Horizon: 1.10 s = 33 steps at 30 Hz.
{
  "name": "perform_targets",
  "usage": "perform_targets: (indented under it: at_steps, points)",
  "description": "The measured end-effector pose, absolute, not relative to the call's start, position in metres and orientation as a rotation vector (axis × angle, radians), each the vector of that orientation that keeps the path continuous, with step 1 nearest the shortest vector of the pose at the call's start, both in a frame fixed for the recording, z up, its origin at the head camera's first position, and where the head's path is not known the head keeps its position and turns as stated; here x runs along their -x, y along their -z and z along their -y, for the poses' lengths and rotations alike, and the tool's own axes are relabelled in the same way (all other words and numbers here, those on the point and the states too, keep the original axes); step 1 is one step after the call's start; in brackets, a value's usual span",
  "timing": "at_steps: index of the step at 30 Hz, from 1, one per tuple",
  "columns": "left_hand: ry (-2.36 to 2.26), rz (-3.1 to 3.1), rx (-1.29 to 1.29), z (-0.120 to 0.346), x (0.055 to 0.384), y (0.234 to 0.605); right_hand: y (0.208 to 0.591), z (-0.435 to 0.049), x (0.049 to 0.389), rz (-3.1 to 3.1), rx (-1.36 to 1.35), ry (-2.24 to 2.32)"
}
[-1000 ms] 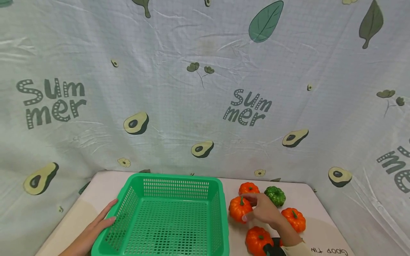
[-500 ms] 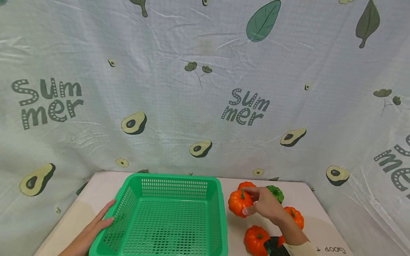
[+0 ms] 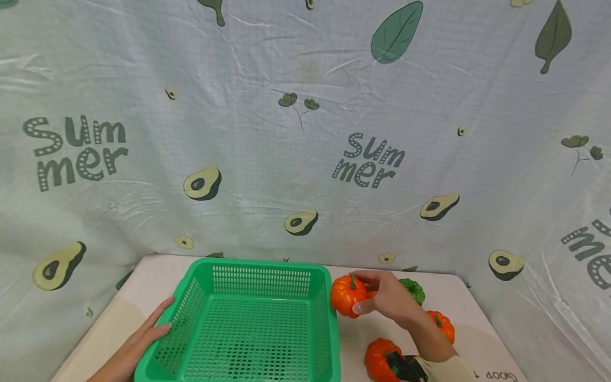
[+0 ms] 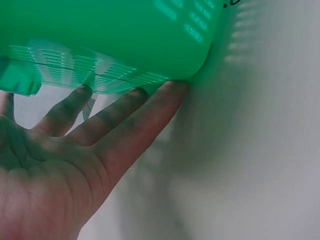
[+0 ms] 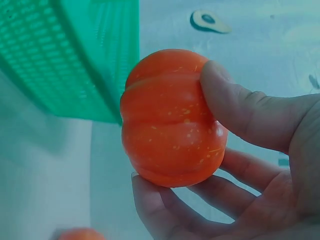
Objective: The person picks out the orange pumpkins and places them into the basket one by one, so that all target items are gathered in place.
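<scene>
An orange pumpkin (image 3: 347,297) with a green stem is gripped between the thumb and fingers of my right hand (image 3: 389,300), off the table beside the basket's right rim. In the right wrist view the ribbed, yellow-flecked pumpkin (image 5: 172,120) fills the middle, the thumb on one side and fingers beneath. My left hand (image 3: 136,345) rests against the left side of the green plastic basket (image 3: 334,339). From the left wrist view, fairly straight fingertips of the left hand (image 4: 95,135) touch the basket's outer wall (image 4: 115,30). No things show inside the basket.
Right of the basket, an orange pumpkin (image 3: 379,361) sits near the front, another orange pumpkin (image 3: 443,326) farther right, and a green pumpkin (image 3: 412,291) behind the right hand. One more orange pumpkin (image 3: 372,295) is mostly hidden. A patterned curtain (image 3: 305,159) hangs behind the table (image 3: 353,271).
My right hand has lifted the orange pumpkin from the table and carried it left and up, close to the basket's right rim. The left hand stays on the basket.
</scene>
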<state>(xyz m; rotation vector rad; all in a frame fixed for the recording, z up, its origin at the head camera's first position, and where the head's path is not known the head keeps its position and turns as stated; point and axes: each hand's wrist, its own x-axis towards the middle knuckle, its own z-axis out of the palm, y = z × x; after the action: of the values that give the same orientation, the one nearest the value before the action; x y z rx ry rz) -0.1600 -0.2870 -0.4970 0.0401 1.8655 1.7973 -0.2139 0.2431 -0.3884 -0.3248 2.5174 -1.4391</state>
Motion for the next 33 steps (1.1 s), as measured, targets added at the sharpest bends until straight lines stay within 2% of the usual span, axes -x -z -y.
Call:
perform_targets:
  at_steps: [33]
  points:
    - [-1.832, -1.77, -0.075, 0.29, 0.161, 0.497, 0.382, -0.162, 0.229, -2.433, 0.428, 1.464]
